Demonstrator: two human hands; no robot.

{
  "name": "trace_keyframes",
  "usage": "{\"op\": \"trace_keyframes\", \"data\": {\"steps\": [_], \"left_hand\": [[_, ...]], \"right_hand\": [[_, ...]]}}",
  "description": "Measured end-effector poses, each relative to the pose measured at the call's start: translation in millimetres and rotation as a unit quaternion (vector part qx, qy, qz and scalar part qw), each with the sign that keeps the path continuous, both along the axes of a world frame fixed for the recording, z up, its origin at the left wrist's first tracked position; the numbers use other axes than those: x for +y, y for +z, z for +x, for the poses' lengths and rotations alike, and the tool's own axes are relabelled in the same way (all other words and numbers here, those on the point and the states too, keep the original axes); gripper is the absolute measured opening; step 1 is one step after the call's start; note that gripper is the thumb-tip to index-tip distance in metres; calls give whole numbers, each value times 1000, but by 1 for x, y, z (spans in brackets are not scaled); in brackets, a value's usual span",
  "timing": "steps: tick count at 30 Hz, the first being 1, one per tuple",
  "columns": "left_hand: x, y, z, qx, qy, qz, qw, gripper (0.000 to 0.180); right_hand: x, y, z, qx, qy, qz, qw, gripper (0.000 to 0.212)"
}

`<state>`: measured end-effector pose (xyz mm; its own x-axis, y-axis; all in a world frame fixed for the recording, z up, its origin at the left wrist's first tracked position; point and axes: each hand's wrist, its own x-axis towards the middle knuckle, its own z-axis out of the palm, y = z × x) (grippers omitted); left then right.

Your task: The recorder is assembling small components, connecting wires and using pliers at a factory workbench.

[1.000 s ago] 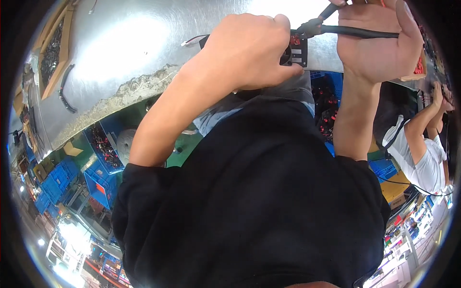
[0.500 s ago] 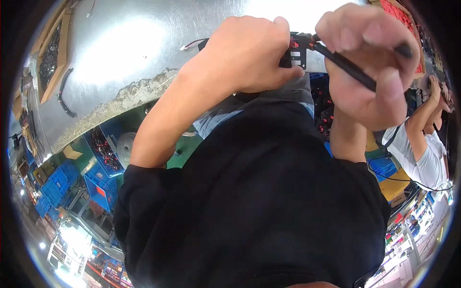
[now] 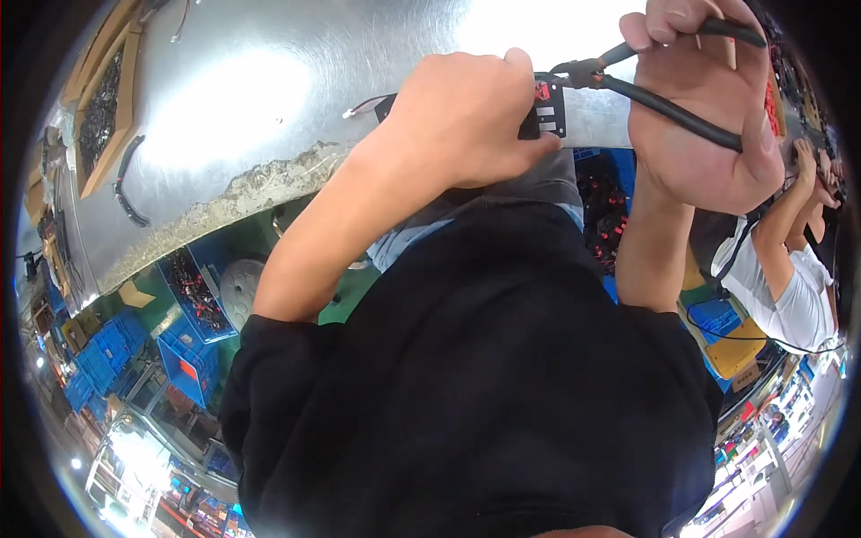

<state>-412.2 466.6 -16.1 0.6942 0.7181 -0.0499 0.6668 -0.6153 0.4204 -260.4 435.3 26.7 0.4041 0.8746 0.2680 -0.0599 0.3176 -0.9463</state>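
My left hand (image 3: 471, 112) is closed around a small black slotted plate (image 3: 549, 117) with a red part on it, at the near edge of the metal table. A short wire with a white plug (image 3: 352, 113) sticks out on the other side of this hand. In my right hand (image 3: 704, 134) is a pair of pliers (image 3: 664, 106) with dark handles spread apart, the fingers hooked over one handle and the thumb side against the other. The jaws reach the upper right of the plate; whether they grip anything is too small to tell.
On the metal table (image 3: 314, 49) lie a curved black cable piece (image 3: 126, 184) and, at left, a cardboard box (image 3: 130, 81) of dark parts. Below the edge stand blue bins (image 3: 224, 332) with red and black parts. Another person (image 3: 789, 296) works at right.
My right hand has opened the pliers' handles wider and shifted slightly right and up. My left hand, with the plate, has moved a little lower in view.
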Motion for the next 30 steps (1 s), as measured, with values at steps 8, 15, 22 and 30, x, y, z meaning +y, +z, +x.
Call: {"op": "trace_keyframes", "data": {"steps": [8, 15, 22, 30], "left_hand": [[3, 1, -1, -19, -9, -13, 1000, 55], [4, -1, -2, -20, -17, -17, 1000, 54], [6, -2, -2, -28, -33, -17, 999, 53], [2, 0, 0, -1, -7, -17, 1000, 53]], "right_hand": [[7, -7, 22, 121, 237, 77, 961, 52], [3, -10, 25, -28, 317, 90, 944, 35], [4, -9, 25, 37, 301, 58, 951, 37], [20, -20, 65, 133, 419, 209, 874, 77]]}}
